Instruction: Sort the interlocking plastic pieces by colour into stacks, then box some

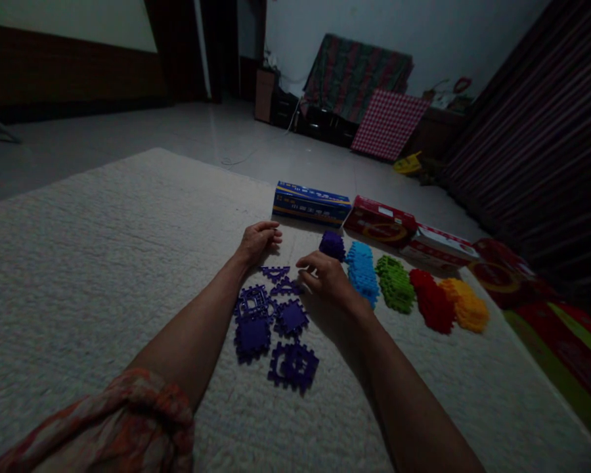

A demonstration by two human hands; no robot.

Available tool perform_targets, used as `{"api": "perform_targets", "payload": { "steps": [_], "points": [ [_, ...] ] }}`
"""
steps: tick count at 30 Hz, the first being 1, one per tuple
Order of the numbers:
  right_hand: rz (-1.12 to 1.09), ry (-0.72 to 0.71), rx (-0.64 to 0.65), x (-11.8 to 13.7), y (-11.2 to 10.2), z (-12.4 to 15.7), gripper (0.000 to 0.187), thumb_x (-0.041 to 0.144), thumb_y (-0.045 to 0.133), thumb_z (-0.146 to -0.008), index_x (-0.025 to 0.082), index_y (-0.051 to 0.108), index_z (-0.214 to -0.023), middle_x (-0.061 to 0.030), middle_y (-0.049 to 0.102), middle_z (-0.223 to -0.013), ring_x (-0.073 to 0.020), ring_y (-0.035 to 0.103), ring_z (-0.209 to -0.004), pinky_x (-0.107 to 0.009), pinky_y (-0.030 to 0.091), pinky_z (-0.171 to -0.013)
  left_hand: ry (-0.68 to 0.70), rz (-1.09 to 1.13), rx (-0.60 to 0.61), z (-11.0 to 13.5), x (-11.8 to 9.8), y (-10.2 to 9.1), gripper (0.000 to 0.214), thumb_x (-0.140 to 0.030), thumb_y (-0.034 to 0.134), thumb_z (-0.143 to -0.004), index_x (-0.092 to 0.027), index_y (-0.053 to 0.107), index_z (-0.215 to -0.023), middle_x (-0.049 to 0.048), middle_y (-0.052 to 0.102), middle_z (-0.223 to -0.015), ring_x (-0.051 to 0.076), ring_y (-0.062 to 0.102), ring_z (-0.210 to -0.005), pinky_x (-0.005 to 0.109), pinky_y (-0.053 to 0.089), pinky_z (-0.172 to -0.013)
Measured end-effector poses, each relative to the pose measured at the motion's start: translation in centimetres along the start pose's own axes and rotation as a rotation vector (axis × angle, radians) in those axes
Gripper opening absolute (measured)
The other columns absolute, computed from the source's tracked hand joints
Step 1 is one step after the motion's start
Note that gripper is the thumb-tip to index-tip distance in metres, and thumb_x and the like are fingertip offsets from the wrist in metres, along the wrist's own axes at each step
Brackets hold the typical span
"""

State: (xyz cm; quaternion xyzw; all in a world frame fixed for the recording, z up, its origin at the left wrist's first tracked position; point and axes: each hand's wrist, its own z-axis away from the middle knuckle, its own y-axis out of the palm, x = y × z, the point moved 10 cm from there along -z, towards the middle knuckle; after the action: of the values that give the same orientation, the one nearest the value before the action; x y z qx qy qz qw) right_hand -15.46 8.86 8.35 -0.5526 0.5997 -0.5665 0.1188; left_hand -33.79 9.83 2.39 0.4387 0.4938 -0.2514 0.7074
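Note:
Purple interlocking plastic tiles (253,336) with notched edges lie loosely grouped on the pale mat between my forearms. Some are solid squares, others have cut-out centres. My left hand (260,242) hovers beyond this group, its fingers loosely bent and apart, with nothing visible in them. Just below it is a purple triangular piece (274,271). My right hand (328,274) is beside a second triangular piece (285,286), thumb and forefinger apart and no piece visible between them. Behind that hand sits a small purple stack (332,244), partly hidden by it.
To the right are overlapping rows of blue tiles (362,272), green tiles (394,284), red tiles (432,301) and yellow tiles (464,305). Along the far side stand a blue box (311,205), a red box (380,222) and a white-and-red box (440,248). The mat (128,263) has a raised edge above the tiled floor.

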Motion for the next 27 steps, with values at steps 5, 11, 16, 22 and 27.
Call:
{"api": "perform_targets", "payload": {
  "steps": [5,11,16,22,27],
  "points": [
    [-0.187,0.132,0.275,0.1,2.3,0.9,0.016,0.014,0.061,-0.082,0.019,0.075,-0.089,-0.0030,0.073,-0.089,-0.0157,0.065,-0.083,-0.027,0.049,-0.077,-0.002,0.043,-0.004,-0.3,0.2,-0.2,0.021,-0.001,0.055,-0.075,-0.010,0.064,-0.093,0.0034,0.067,-0.069,0.010,0.061,-0.055,0.019,0.046,-0.048],
    [-0.213,0.110,0.597,2.1,3.1,2.5,0.035,0.020,0.080,-0.072,0.020,0.073,-0.107,-0.0020,0.068,-0.095,-0.0151,0.061,-0.082,-0.026,0.049,-0.074,-0.004,0.053,-0.010,-0.4,0.3,-0.4,0.021,0.000,0.056,-0.076,-0.010,0.064,-0.093,0.0038,0.067,-0.069,0.010,0.061,-0.055,0.019,0.046,-0.048],
    [-0.003,0.097,0.649,3.1,3.2,3.1,0.039,0.024,0.085,-0.069,0.022,0.074,-0.106,-0.0032,0.062,-0.100,-0.0174,0.060,-0.088,-0.026,0.048,-0.077,-0.011,0.045,-0.012,-0.2,0.1,-0.2,0.022,0.000,0.056,-0.077,-0.010,0.064,-0.094,0.0035,0.066,-0.069,0.010,0.061,-0.056,0.019,0.046,-0.048],
    [0.077,0.128,0.626,3.5,3.0,2.8,0.018,0.015,0.075,-0.073,0.019,0.075,-0.090,-0.0047,0.066,-0.097,-0.0167,0.061,-0.086,-0.023,0.046,-0.074,-0.015,0.041,-0.009,0.1,0.0,0.0,0.021,0.001,0.055,-0.077,-0.010,0.063,-0.092,0.0029,0.066,-0.068,0.009,0.060,-0.054,0.019,0.045,-0.048],
    [0.094,0.130,0.623,3.1,3.2,2.5,0.016,0.011,0.068,-0.076,0.019,0.076,-0.086,-0.0031,0.070,-0.085,-0.0152,0.061,-0.077,-0.023,0.043,-0.067,-0.014,0.034,0.001,0.0,0.1,0.0,0.021,0.000,0.056,-0.076,-0.010,0.064,-0.092,0.0038,0.066,-0.070,0.010,0.061,-0.054,0.020,0.046,-0.049]
  ]
}}
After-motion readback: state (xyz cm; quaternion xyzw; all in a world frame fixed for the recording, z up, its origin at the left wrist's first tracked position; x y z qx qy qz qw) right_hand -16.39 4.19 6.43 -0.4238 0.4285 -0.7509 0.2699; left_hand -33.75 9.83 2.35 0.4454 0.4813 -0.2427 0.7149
